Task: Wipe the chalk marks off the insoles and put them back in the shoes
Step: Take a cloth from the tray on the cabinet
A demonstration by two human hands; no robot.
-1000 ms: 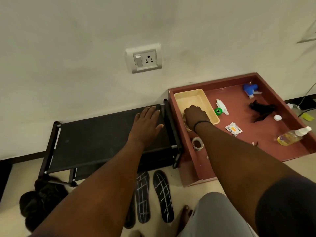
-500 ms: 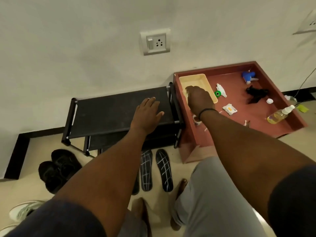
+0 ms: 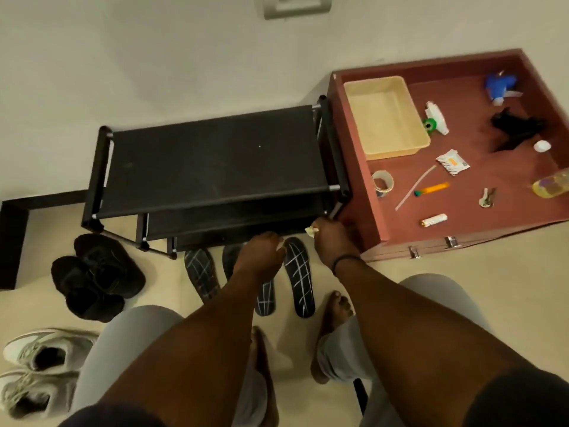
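At centre frame, the right hand (image 3: 334,241) pinches a pale cloth (image 3: 311,231) and the left hand (image 3: 261,252), fingers curled, grip unclear, covers chalk-marked insoles (image 3: 297,272); hasty wiping may smear chalk.

Just 1 view here, a wide-angle cam on the person's head, looking steeply down at the floor by the wall. Rack (image 3: 212,167) and red tray (image 3: 462,192) sit up top, both arms reach in from the bottom edge, close to the lens.
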